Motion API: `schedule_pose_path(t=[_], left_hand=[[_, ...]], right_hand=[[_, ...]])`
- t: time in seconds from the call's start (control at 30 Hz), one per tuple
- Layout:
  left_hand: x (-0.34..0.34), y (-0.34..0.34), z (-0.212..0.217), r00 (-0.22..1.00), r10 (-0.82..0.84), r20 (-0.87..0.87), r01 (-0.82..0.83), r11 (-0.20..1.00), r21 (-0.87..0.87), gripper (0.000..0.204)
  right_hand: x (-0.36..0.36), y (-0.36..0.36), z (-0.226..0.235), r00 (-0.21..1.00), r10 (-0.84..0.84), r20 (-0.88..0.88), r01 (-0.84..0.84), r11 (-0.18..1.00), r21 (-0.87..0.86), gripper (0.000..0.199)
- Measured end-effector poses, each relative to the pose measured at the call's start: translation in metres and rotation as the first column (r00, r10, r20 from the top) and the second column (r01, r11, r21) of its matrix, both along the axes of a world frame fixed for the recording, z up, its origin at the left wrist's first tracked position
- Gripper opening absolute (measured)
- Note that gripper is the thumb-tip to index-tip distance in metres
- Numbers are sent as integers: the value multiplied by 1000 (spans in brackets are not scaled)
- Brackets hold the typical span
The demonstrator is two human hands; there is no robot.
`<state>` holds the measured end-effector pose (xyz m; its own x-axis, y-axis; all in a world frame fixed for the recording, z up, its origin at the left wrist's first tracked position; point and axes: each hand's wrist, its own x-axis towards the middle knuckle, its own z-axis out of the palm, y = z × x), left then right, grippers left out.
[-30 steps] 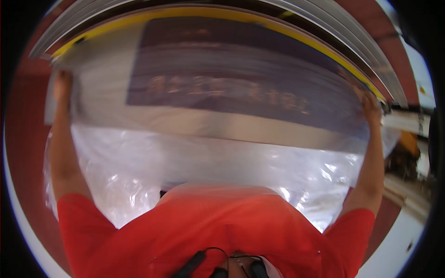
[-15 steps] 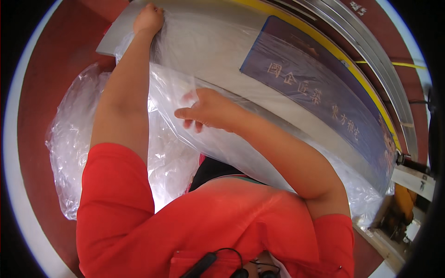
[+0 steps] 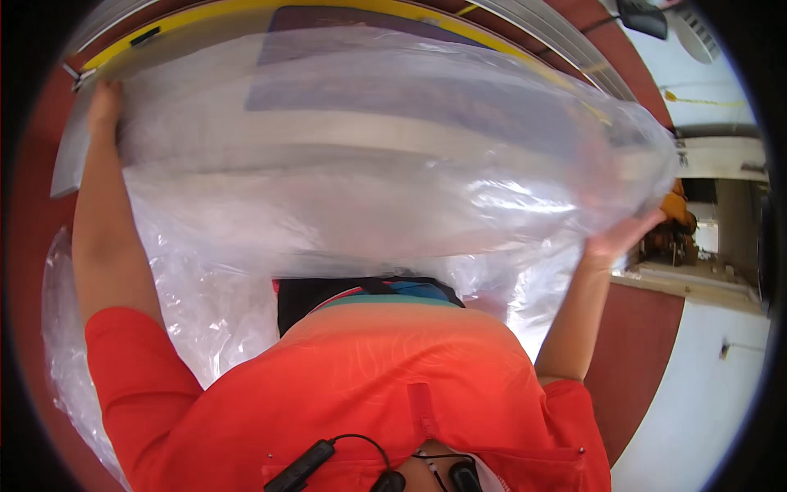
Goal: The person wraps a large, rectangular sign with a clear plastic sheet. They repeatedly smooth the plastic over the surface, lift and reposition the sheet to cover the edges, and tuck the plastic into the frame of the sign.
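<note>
A large sheet of clear plastic film (image 3: 393,193) billows across the front of a long pale panel with a blue-grey, blue-edged board on it (image 3: 344,94). At the panel's far left end, my left hand (image 3: 106,102) is closed on the film at the edge; its fingertips are partly hidden. My right hand (image 3: 615,239) is at the film's right end, palm side against it, with the visible fingers stretched out to the right. The film blurs part of that hand. More crumpled clear film (image 3: 209,303) hangs beside and below my left arm.
A yellow strip (image 3: 197,18) runs along the panel's far edge, with metal rails (image 3: 566,41) beyond. Reddish-brown floor (image 3: 648,344) shows at the right, beside a pale wooden frame (image 3: 689,279) with machinery parts. A dark cord device (image 3: 303,467) hangs at my chest.
My right hand has swung from the middle out to the far right, and the film is now spread wide over the board. My left hand stays at the panel's left end; the view has turned.
</note>
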<state>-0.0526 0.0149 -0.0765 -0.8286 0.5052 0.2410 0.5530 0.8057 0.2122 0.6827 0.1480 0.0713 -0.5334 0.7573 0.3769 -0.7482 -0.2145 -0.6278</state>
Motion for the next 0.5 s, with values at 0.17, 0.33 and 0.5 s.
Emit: schedule_pose_path(t=[0.17, 0.33, 0.5], left_hand=[[-61, -26, -26, 999, 30, -33, -30, 999, -24, 41], [-71, 6, -42, 998, -54, -31, 56, 996, 74, 38], [-104, -23, -58, 993, -81, -90, 89, 992, 91, 34]], right_hand=[[-25, -21, 49, 667, -615, 421, 603, 777, 180, 49], [113, 91, -14, -487, -677, 553, 118, 576, 809, 30], [132, 107, -66, -670, -266, 693, 86, 899, 429, 26]])
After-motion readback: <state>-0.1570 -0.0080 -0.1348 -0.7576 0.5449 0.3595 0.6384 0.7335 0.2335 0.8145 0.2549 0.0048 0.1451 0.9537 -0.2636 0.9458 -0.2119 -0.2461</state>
